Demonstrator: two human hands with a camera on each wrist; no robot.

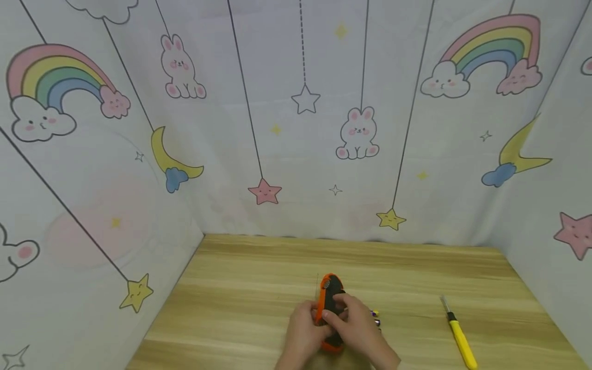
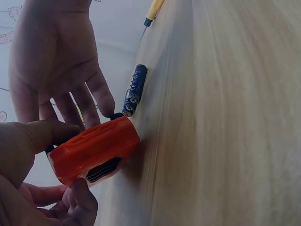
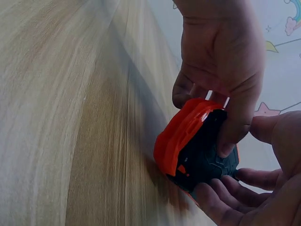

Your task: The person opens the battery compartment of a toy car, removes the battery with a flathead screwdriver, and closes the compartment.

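Note:
An orange-and-black plastic device (image 1: 320,308) stands lengthwise between both hands, close over the wooden table; its exact kind is unclear. My left hand (image 1: 302,326) grips its orange shell, the left thumb lying on the black face (image 3: 207,157) in the right wrist view. From the other side, my right hand (image 1: 358,321) holds it with bent fingers, fingertips against the edge of that black face. In the left wrist view the orange end (image 2: 94,146) with a dark striped patch shows. Beside the right hand lie small cylindrical batteries (image 2: 136,87), mostly hidden by that hand in the head view.
A screwdriver (image 1: 458,334) with a yellow handle lies on the table to the right, its tip pointing away. The wooden table (image 1: 240,288) meets a white curtain (image 1: 296,216) printed with rabbits, stars and rainbows at the back and both sides.

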